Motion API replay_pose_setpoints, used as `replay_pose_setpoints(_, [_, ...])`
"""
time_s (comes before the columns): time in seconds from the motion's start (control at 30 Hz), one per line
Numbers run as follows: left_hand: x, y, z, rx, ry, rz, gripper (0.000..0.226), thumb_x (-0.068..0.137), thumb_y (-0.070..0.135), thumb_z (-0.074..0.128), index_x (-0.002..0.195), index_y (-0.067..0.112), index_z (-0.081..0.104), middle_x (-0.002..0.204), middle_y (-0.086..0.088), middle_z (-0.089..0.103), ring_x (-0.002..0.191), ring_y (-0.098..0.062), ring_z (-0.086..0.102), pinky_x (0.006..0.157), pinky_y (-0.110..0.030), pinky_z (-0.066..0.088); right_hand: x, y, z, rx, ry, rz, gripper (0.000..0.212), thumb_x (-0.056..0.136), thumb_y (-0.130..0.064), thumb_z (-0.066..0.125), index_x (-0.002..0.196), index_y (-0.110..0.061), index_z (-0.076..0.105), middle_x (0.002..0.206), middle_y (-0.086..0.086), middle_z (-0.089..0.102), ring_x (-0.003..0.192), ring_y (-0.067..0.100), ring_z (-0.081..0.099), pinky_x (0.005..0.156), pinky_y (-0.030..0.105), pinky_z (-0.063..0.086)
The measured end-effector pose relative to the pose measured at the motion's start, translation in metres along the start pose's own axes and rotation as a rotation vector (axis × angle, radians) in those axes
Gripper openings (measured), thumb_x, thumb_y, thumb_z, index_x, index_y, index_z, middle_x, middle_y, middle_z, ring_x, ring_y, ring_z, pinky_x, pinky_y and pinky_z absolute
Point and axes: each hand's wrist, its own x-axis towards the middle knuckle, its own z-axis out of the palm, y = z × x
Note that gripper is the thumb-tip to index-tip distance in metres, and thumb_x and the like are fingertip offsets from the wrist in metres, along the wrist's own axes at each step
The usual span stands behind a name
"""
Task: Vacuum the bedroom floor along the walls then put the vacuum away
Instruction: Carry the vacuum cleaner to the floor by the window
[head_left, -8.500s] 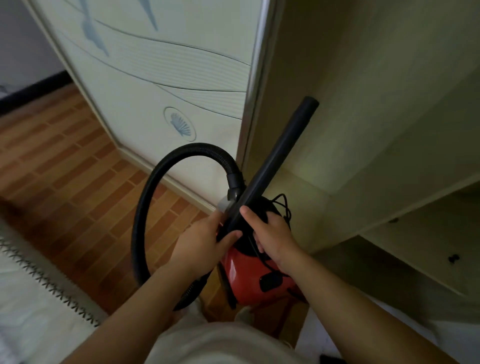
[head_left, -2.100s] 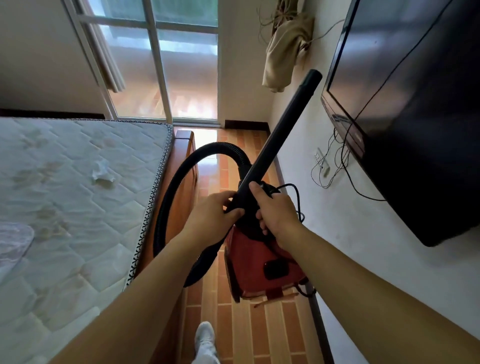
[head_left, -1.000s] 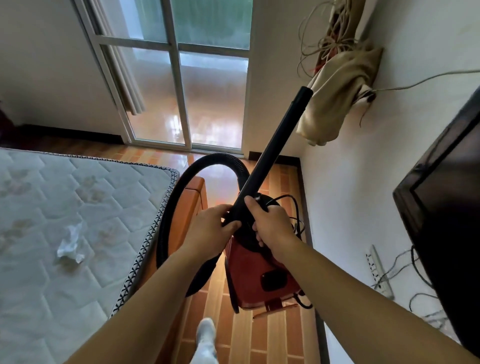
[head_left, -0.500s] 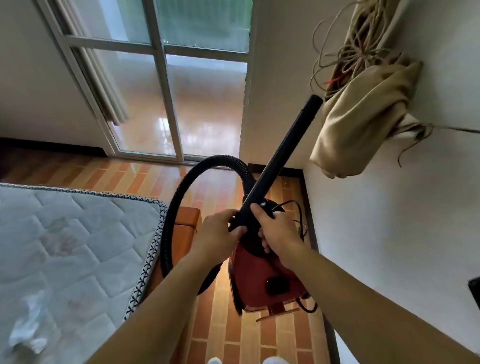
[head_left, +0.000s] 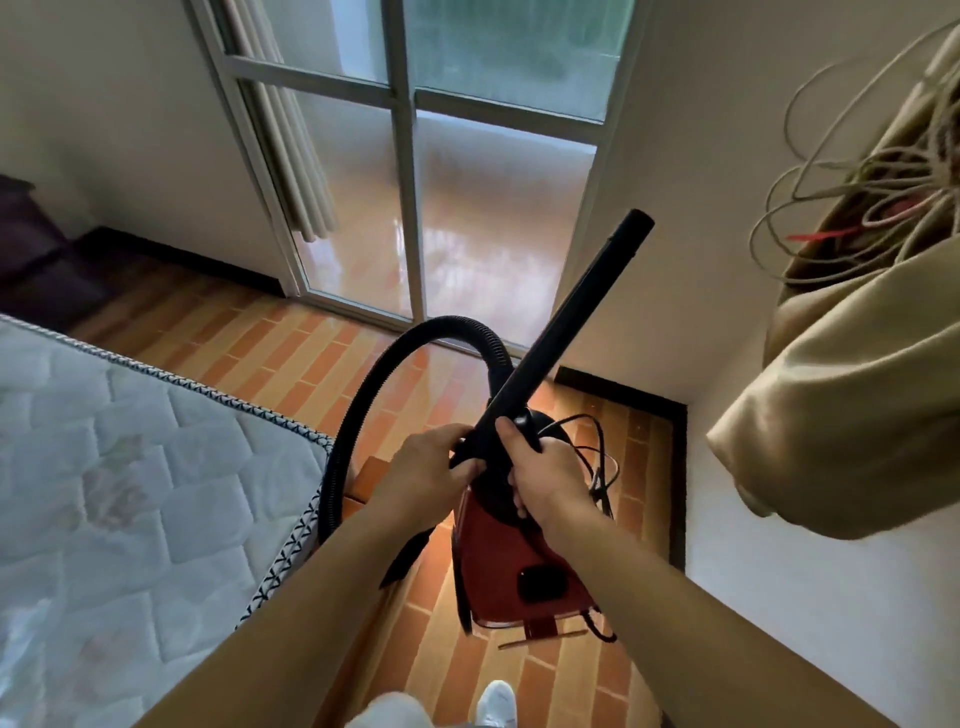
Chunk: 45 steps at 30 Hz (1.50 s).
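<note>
Both left hand (head_left: 426, 463) and right hand (head_left: 546, 480) clutch the vacuum (head_left: 511, 571), hiding the lower end of its wand (head_left: 571, 322).

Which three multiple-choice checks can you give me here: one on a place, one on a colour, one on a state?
1. The mattress lies on which side of the canister vacuum?
A) the person's left B) the person's right C) on top of it
2. The canister vacuum's body is:
A) blue B) red C) yellow
3. The left hand and right hand are:
A) hanging free B) resting on the mattress C) gripping the canister vacuum's top, with the wand pointing up

Answers: 1 A, the mattress fills the lower left of the view. 2 B, the body below the hands is red. 3 C, the fingers of both hands curl round the black top beside the wand.
</note>
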Motion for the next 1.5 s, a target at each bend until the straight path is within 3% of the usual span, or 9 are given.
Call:
replay_pose_setpoints(0.2, [0.077, -0.002, -0.011, -0.054, 0.074, -0.085, 0.035, 0.095, 0.021, 0.071, 0.130, 0.025, 0.067, 0.114, 0.001, 0.073, 0.097, -0.015, 0.071, 0.089, -0.039, 0.059, 0.086, -0.040, 0.002, -0.040, -0.098, -0.070, 0.034, 0.096, -0.053, 0.063, 0.096, -0.020, 0.065, 0.063, -0.002, 0.060, 0.044, 0.009, 0.052, 0.040, 0.022, 0.040])
replay_pose_setpoints(0.37, [0.154, -0.020, -0.028, -0.066, 0.112, -0.122, 0.033, 0.093, 0.025, 0.073, 0.126, 0.024, 0.069, 0.111, 0.002, 0.073, 0.096, -0.016, 0.071, 0.089, -0.042, 0.058, 0.167, -0.072, 0.021, -0.097, -0.154, -0.072, 0.032, 0.097, -0.052, 0.063, 0.096, -0.019, 0.062, 0.056, -0.001, 0.057, 0.037, 0.010, 0.048, 0.039, 0.025, 0.039])
replay_pose_setpoints(0.47, [0.198, -0.030, -0.042, -0.075, 0.137, -0.140, 0.030, 0.093, 0.026, 0.072, 0.123, 0.026, 0.068, 0.108, 0.006, 0.072, 0.094, -0.013, 0.070, 0.085, -0.036, 0.059, 0.207, -0.096, 0.034, -0.107, -0.200, -0.044, 0.038, 0.097, -0.049, 0.063, 0.089, -0.012, 0.063, 0.060, 0.004, 0.054, 0.039, 0.013, 0.046, 0.041, 0.028, 0.037])
replay_pose_setpoints(0.67, [0.277, -0.035, -0.072, -0.106, 0.154, -0.158, 0.028, 0.095, 0.027, 0.072, 0.122, 0.033, 0.066, 0.101, 0.018, 0.067, 0.088, -0.001, 0.067, 0.070, -0.011, 0.049, 0.284, -0.142, 0.051, -0.132, -0.269, -0.041, 0.041, 0.097, -0.049, 0.063, 0.087, -0.010, 0.063, 0.064, 0.005, 0.054, 0.045, 0.015, 0.046, 0.046, 0.032, 0.038])
replay_pose_setpoints(0.83, [0.340, -0.040, -0.089, -0.120, 0.184, -0.219, 0.027, 0.096, 0.027, 0.072, 0.122, 0.032, 0.066, 0.107, 0.014, 0.070, 0.090, -0.002, 0.068, 0.068, -0.009, 0.048, 0.357, -0.168, 0.066, -0.178, -0.321, -0.049, 0.044, 0.094, -0.055, 0.063, 0.089, -0.012, 0.063, 0.064, 0.003, 0.057, 0.047, 0.017, 0.049, 0.048, 0.032, 0.041])
replay_pose_setpoints(1.13, [0.440, -0.051, -0.112, -0.161, 0.326, -0.415, 0.028, 0.098, 0.031, 0.068, 0.125, 0.035, 0.065, 0.111, 0.012, 0.069, 0.098, -0.012, 0.070, 0.084, -0.040, 0.060, 0.483, -0.214, 0.100, -0.257, -0.529, -0.136, 0.039, 0.096, -0.054, 0.061, 0.086, -0.016, 0.063, 0.063, 0.000, 0.059, 0.047, 0.014, 0.052, 0.050, 0.030, 0.043])
replay_pose_setpoints(1.27, [0.470, -0.062, -0.134, -0.193, 0.419, -0.488, 0.026, 0.100, 0.032, 0.065, 0.126, 0.034, 0.063, 0.112, 0.010, 0.069, 0.099, -0.012, 0.068, 0.081, -0.038, 0.059, 0.527, -0.233, 0.137, -0.347, -0.622, -0.210, 0.042, 0.092, -0.062, 0.061, 0.086, -0.020, 0.063, 0.065, -0.004, 0.059, 0.056, 0.015, 0.054, 0.060, 0.037, 0.044])
replay_pose_setpoints(1.37, [0.483, -0.084, -0.153, -0.203, 0.463, -0.551, 0.028, 0.100, 0.034, 0.064, 0.128, 0.035, 0.061, 0.114, 0.010, 0.068, 0.100, -0.014, 0.067, 0.080, -0.038, 0.059, 0.547, -0.245, 0.174, -0.421, -0.661, -0.255, 0.042, 0.092, -0.062, 0.061, 0.086, -0.020, 0.063, 0.068, -0.002, 0.061, 0.058, 0.017, 0.057, 0.058, 0.035, 0.044])
replay_pose_setpoints(1.5, [0.503, -0.121, -0.184, -0.241, 0.532, -0.595, 0.033, 0.099, 0.032, 0.066, 0.132, 0.032, 0.060, 0.114, 0.007, 0.069, 0.100, -0.016, 0.066, 0.075, -0.027, 0.051, 0.572, -0.261, 0.229, -0.484, -0.690, -0.267, 0.053, 0.086, -0.070, 0.060, 0.085, -0.018, 0.066, 0.066, 0.000, 0.061, 0.058, 0.019, 0.056, 0.056, 0.034, 0.042])
